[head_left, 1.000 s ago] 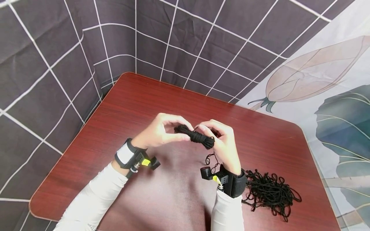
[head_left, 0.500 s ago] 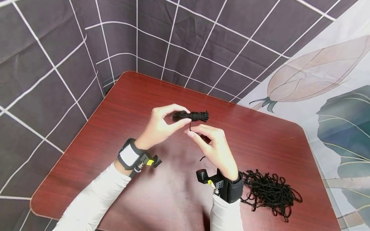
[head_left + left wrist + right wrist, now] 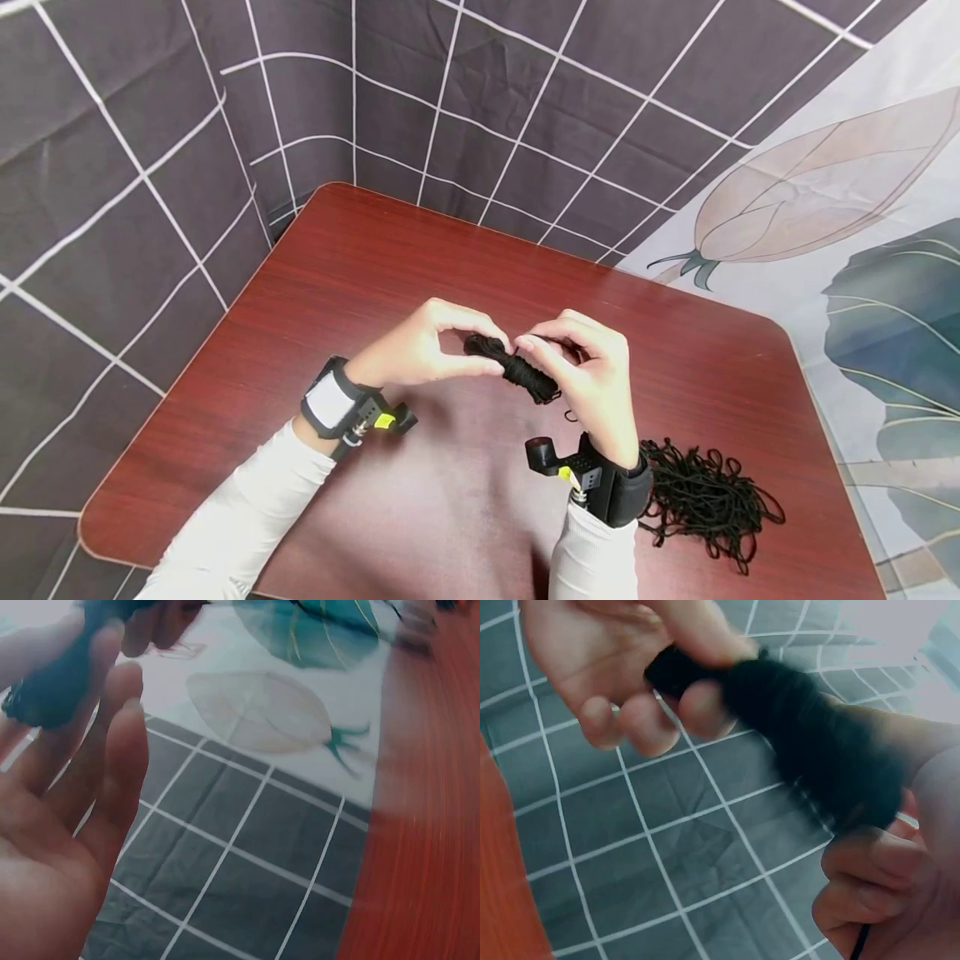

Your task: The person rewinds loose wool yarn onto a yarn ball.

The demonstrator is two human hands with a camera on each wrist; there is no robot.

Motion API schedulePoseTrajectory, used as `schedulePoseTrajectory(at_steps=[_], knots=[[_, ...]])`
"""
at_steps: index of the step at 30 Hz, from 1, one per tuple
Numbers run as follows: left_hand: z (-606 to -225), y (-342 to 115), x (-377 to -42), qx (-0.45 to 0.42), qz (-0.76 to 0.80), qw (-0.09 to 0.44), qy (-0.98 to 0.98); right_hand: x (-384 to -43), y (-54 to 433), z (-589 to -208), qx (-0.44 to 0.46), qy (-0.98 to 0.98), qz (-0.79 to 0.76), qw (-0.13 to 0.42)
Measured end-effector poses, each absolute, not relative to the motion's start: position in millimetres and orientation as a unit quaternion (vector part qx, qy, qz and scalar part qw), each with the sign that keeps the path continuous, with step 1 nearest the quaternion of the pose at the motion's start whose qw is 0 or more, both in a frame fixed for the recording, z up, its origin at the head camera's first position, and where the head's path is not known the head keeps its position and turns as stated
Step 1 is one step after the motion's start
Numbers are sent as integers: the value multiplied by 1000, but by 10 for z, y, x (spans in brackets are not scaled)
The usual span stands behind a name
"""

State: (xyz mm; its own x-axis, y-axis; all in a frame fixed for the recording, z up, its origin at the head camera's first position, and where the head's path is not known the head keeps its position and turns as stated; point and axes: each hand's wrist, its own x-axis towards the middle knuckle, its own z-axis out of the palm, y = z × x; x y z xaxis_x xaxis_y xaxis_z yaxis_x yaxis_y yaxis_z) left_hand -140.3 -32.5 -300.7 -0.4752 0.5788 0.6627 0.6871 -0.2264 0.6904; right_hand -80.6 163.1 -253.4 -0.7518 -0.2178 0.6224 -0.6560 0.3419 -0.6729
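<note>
A small bundle of black cord (image 3: pixel 531 380), wrapped round its middle, is held above the table. My left hand (image 3: pixel 423 346) pinches one end of it between thumb and fingers; in the left wrist view the bundle (image 3: pixel 52 694) shows between those fingers. Close beside it, my right hand (image 3: pixel 596 375) has thumb and fingertips together at the bundle's wrapped middle, gripping the working strand. In the right wrist view the bundle (image 3: pixel 810 742) is blurred, and a strand (image 3: pixel 861 941) hangs below the curled right fingers. The right fingertips' exact hold is partly hidden.
A loose tangled heap of black cord (image 3: pixel 708 500) lies on the red-brown table (image 3: pixel 390 250), right of my right wrist. Grey cloth with white grid lines (image 3: pixel 480 92) hangs behind and to the left. A leaf-patterned cloth (image 3: pixel 795 208) hangs at the right.
The bundle swung level and farther off half a second ago, then came back nearer and tilted down to the right. My right hand went from below the bundle to its upper right side.
</note>
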Motion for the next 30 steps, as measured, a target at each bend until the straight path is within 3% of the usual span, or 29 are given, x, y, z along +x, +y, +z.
schedulePoseTrajectory(at_steps=[4,8,19,23,30], knots=[[-3100,-324,-1435,-495,-639,0,-589,-867,1650,-2595,274,-779,535,177],[-3102,-314,-1425,-457,-699,7,-550,-954,1667,-2736,273,-791,525,151],[-3101,-286,-1477,-366,-669,190,-619,-1010,1600,-2902,326,-829,438,122],[-3110,-285,-1497,-362,-625,229,-653,-950,1590,-2843,331,-827,427,153],[-3109,-296,-1497,-424,-582,187,-669,-873,1576,-2710,310,-791,459,259]])
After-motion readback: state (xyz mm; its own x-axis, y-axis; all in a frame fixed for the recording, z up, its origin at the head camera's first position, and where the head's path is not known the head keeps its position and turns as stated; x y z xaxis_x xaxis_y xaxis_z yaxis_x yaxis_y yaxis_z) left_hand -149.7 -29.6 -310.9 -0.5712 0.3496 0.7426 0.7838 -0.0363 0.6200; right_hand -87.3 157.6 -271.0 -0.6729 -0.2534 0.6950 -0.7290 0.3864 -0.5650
